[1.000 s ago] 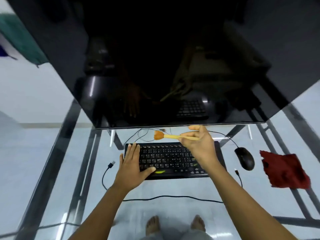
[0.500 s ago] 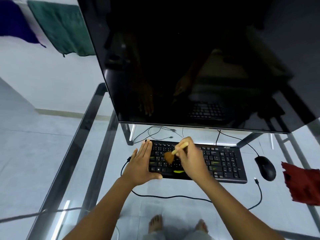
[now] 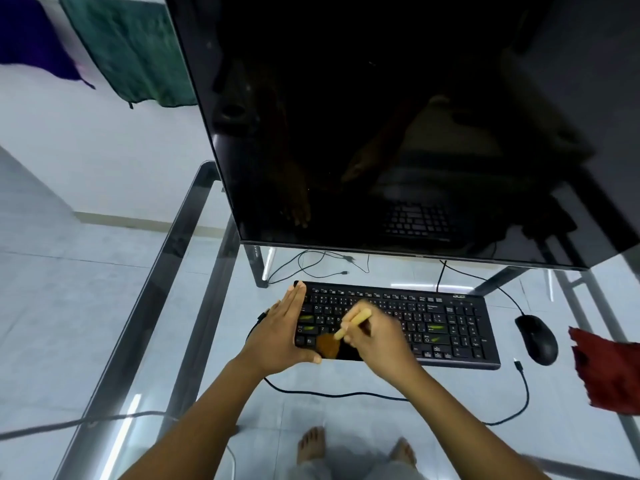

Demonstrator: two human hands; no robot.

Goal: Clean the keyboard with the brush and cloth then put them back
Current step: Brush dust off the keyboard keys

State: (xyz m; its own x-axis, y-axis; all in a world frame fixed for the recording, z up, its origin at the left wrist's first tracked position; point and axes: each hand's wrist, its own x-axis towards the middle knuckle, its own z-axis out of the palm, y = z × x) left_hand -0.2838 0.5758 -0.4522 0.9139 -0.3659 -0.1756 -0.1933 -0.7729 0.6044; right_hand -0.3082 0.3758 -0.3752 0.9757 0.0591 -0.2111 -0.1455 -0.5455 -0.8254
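black keyboard (image 3: 450,327) with green-marked keys, yellow-handled brush (image 3: 349,325) with brown bristles, red cloth (image 3: 609,368), black mouse (image 3: 536,339)

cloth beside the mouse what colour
The cloth is dark red, clearest in the head view.

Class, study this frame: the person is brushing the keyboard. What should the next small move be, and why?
Probably a short sweep of the brush rightward along the lower rows. The right hand grips its handle, bristles on the keyboard's bottom-left keys, while the left hand lies flat against the left end. The red cloth lies untouched beyond the mouse.
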